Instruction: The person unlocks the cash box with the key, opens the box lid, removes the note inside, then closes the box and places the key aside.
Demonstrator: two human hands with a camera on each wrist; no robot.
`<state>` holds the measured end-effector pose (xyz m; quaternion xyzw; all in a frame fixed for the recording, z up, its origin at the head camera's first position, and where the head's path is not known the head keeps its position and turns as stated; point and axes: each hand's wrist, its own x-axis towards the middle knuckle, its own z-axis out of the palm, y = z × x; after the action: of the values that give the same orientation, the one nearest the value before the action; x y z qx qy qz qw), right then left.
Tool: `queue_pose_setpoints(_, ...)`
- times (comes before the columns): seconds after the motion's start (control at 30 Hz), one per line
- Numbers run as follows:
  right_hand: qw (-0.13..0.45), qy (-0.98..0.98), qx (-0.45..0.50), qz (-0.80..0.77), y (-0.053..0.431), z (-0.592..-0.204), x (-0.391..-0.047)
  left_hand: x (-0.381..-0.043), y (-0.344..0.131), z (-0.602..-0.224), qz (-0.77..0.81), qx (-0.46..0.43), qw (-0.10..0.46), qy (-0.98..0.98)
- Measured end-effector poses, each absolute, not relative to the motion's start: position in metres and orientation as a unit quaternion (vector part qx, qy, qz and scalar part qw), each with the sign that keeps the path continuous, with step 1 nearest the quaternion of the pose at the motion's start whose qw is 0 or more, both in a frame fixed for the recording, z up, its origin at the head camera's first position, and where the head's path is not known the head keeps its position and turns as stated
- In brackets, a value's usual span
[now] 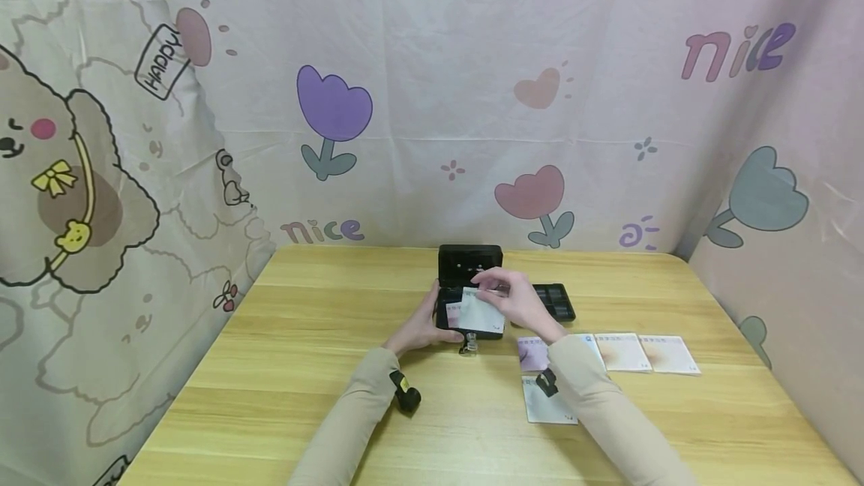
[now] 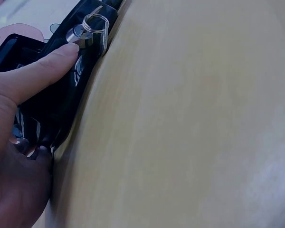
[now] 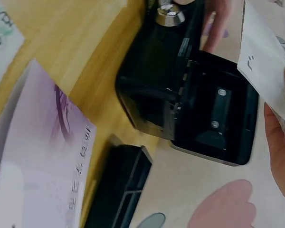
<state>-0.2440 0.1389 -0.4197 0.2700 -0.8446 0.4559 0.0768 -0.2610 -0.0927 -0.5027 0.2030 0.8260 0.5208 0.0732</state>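
A black cash box (image 1: 489,336) stands on the table with its lid (image 1: 470,255) raised. My left hand (image 1: 416,328) grips its left side. In the left wrist view the thumb (image 2: 47,71) lies on the front, its tip at the silver lock (image 2: 79,35), where a key ring (image 2: 97,23) hangs. Over the box's opening, my right hand (image 1: 516,302) pinches a pale green printed paper square (image 1: 482,313) by its upper edge. Behind that square, a pinkish printed piece (image 1: 452,315) shows inside the box. The rest of the interior is hidden.
Beside the box on the right lies a black compartment tray (image 1: 557,302), partly behind my right hand. Nearer me are a purple printed piece (image 1: 532,355), two tan ones (image 1: 622,352) and another pale green one (image 1: 545,405). My right forearm (image 1: 583,373) covers part of this row.
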Motion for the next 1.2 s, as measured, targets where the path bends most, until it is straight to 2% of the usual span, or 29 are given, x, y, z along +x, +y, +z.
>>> queue_pose_setpoints(0.4, 0.070, -0.839, 0.237, 0.485, 0.171, -0.419, -0.209, -0.260, -0.092, -0.502, 0.501, 0.196, 0.076, 0.840)
queue_pose_setpoints(1.0, 0.059, -0.842, 0.263, 0.468, 0.235, -0.429, -0.176, -0.259, -0.091, -0.502, 0.501, 0.190, 0.075, 0.841)
queue_pose_setpoints(1.2, 0.034, -0.828, 0.271, 0.489, 0.259, -0.432, -0.170, -0.261, -0.092, -0.503, 0.497, 0.190, 0.079, 0.843)
